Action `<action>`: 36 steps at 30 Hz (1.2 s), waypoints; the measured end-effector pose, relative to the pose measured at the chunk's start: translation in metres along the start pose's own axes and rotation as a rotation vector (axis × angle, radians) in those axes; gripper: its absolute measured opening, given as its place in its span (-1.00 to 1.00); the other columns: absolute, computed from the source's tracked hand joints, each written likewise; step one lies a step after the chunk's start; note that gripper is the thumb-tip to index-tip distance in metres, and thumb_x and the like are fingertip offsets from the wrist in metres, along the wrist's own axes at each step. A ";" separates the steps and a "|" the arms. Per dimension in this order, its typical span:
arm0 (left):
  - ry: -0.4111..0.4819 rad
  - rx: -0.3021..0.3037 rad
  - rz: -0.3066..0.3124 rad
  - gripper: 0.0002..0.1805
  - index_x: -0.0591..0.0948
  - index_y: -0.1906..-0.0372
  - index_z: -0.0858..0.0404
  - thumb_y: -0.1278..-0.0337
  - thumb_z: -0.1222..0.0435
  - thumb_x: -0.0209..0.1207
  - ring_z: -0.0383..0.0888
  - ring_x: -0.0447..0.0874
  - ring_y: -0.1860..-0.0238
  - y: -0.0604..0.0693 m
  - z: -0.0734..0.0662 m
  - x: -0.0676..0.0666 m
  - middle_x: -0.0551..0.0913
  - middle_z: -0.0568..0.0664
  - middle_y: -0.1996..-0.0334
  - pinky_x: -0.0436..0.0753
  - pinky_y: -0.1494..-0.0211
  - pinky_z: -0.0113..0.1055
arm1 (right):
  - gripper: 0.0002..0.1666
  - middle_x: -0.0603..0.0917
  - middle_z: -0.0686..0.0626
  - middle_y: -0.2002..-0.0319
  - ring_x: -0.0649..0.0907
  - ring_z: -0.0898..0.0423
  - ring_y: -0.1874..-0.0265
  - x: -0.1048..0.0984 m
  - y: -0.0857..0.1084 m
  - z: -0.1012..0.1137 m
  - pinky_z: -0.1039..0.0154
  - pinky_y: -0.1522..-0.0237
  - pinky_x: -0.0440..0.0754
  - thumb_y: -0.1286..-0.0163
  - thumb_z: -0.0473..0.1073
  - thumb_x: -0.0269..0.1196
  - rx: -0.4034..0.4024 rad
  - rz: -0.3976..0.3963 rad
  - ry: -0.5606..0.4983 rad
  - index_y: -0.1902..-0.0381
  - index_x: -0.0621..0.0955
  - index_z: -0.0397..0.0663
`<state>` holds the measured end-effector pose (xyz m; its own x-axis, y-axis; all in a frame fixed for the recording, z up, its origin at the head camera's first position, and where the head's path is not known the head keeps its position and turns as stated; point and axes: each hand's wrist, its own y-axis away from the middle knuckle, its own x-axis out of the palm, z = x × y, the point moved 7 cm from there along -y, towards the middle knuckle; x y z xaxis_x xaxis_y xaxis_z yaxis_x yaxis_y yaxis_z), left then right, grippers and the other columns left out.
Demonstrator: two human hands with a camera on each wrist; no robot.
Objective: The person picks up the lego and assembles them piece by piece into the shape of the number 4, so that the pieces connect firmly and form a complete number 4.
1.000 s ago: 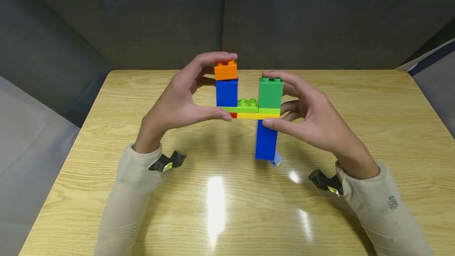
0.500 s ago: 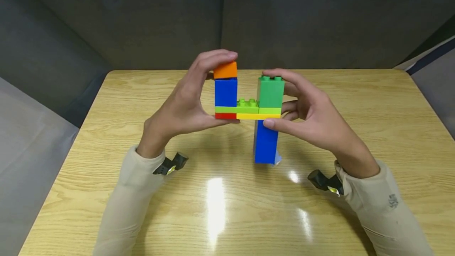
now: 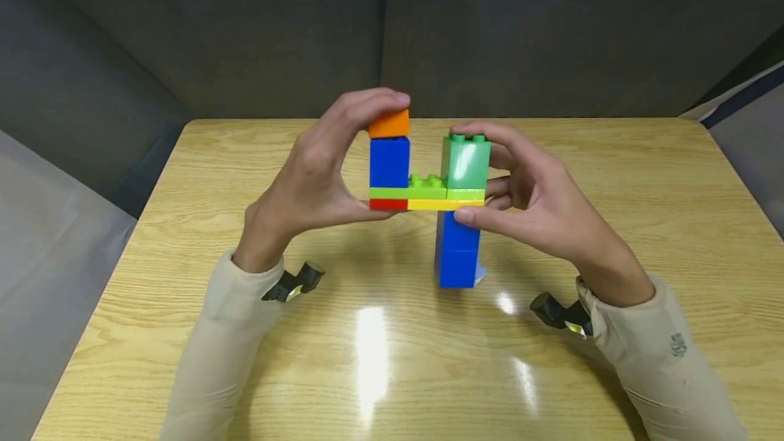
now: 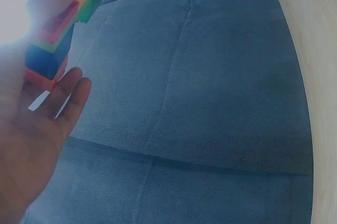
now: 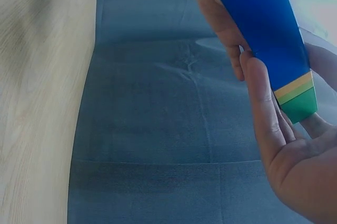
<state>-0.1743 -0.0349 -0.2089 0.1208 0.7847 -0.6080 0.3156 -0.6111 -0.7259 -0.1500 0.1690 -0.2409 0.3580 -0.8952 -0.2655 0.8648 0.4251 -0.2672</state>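
Note:
Both hands hold up one structure of toy building bricks over the table. My left hand (image 3: 315, 172) grips its left end, with the forefinger over the orange brick (image 3: 388, 124) and the thumb under the red piece (image 3: 388, 205). Between these sit a blue brick (image 3: 389, 162) and a lime-green layer (image 3: 427, 189). My right hand (image 3: 551, 209) grips the other end: forefinger on top of the green brick (image 3: 468, 163), thumb near the yellow piece (image 3: 429, 205). Below hangs a blue brick column (image 3: 458, 254), its hollow underside showing in the right wrist view. A light-blue piece (image 3: 480, 272) is mostly hidden behind it.
The wooden table (image 3: 306, 373) extends beneath the hands on all sides. Grey cloth (image 3: 275, 33) stands behind its far edge and at the sides. Black wrist cameras (image 3: 294, 282) are strapped at both sleeves.
The left thumb has shifted from in front of the red piece to beneath it, and the forefinger has come down over the orange studs. The structure has tipped slightly, showing more of the blue column.

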 end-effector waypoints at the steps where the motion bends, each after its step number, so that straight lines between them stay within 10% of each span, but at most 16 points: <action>1: 0.003 0.002 0.000 -0.01 0.34 -0.31 0.56 0.21 0.32 0.67 0.14 0.42 -0.36 0.000 0.000 0.000 0.44 0.38 -0.31 0.43 -0.49 -0.09 | -0.04 0.62 -0.23 -0.08 0.81 -0.08 0.24 0.000 0.000 0.000 0.20 0.28 0.80 -0.22 -0.57 0.41 -0.002 0.002 0.001 -0.53 0.37 -0.05; 36: 0.088 -0.010 0.009 -0.01 0.40 -0.30 0.52 0.29 0.31 0.70 0.09 0.49 -0.31 -0.004 -0.008 0.003 0.52 0.35 -0.27 0.53 -0.39 -0.11 | -0.04 0.60 -0.25 -0.13 0.81 -0.07 0.25 0.001 0.006 0.004 0.21 0.28 0.80 -0.17 -0.61 0.41 -0.056 0.018 -0.028 -0.50 0.38 -0.12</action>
<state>-0.1677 -0.0292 -0.2059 0.2053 0.7856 -0.5837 0.3232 -0.6174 -0.7172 -0.1426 0.1706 -0.2390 0.3837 -0.8904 -0.2449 0.8376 0.4472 -0.3138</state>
